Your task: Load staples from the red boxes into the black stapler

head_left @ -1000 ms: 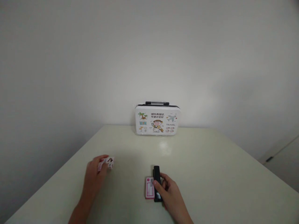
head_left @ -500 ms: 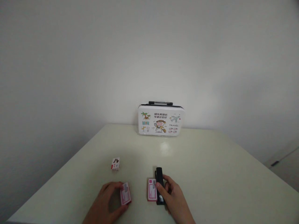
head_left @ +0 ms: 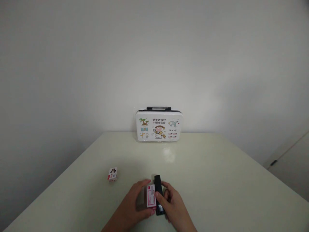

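Note:
A white-and-pink small box [head_left: 151, 197] stands against the left side of a black stapler [head_left: 159, 199]. My left hand [head_left: 131, 204] curves around the box from the left, its thumb at the near end and its fingers by the far end. Only one box face shows there; whether a second box lies under or behind it I cannot tell. From the right, my right hand [head_left: 172, 203] grips the stapler, thumb on top and fingers along its far side. Farther left on the table lies a smaller staple box [head_left: 112, 174] with a dark picture on it.
A white case [head_left: 159, 125] with cartoon prints and a black handle stands upright at the back of the pale table [head_left: 205, 170], close to the grey wall [head_left: 154, 58]. A dark handle-like piece [head_left: 273, 162] shows on a white surface at the far right.
My left hand has moved right with its box, up to the box beside the stapler. My right hand keeps its hold on the stapler. The whole view has shifted slightly.

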A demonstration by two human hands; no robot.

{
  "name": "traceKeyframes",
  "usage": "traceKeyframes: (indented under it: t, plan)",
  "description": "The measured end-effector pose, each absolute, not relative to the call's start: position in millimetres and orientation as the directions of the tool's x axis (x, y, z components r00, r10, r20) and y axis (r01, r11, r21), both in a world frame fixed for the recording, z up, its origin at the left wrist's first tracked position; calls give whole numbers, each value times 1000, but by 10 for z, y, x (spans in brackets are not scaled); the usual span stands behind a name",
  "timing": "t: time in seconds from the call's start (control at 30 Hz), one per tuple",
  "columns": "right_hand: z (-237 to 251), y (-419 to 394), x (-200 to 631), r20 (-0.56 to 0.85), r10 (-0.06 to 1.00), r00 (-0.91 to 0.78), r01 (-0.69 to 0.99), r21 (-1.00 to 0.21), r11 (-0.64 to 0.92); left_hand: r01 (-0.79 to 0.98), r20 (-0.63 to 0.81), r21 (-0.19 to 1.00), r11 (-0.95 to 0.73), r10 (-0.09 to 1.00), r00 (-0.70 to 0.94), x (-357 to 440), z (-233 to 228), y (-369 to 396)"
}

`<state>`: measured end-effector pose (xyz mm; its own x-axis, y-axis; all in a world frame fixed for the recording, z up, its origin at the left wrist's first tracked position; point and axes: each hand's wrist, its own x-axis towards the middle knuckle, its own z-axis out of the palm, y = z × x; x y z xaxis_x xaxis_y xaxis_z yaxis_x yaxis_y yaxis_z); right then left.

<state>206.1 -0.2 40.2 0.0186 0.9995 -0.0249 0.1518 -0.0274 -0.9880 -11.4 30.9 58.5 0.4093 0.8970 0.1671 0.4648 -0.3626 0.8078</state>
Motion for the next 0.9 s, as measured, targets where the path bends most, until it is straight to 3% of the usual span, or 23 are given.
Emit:
traceKeyframes:
  t: [0.1, 0.17, 0.2, 0.27, 0.37, 0.6, 0.8, 0.9]
  plan:
    - [325, -107, 2142, -25, 1000, -15, 202, -979, -21, 617, 229, 756, -219, 971, 63, -537, 552, 501]
    - [283, -193, 2208, -54, 996, -78, 246, -969, -34, 665, 228, 747, -15, 945, -233, -871, 583, 669]
    - [275, -230, 2234, -74, 992, -107, 273, -961, -42, 681, 200, 731, 55, 936, -290, -1006, 603, 748]
    - [290, -275, 2256, -115, 984, -133, 349, -935, -62, 733, 143, 674, 92, 957, -252, -1140, 635, 871]
    - [381, -261, 2209, -142, 982, -124, 476, -877, -67, 780, 98, 625, 12, 991, -94, -938, 628, 952]
    - [674, -132, 2016, -57, 990, -132, 443, -896, 7, 705, 155, 675, -217, 976, 152, 21, 596, 804]
    - [715, -115, 1928, -33, 985, -170, 484, -874, 54, 625, 122, 754, -201, 978, 167, 159, 596, 560]
    - [664, -104, 1918, -42, 985, -168, 493, -869, 48, 673, 106, 722, -160, 987, 120, 198, 528, 490]
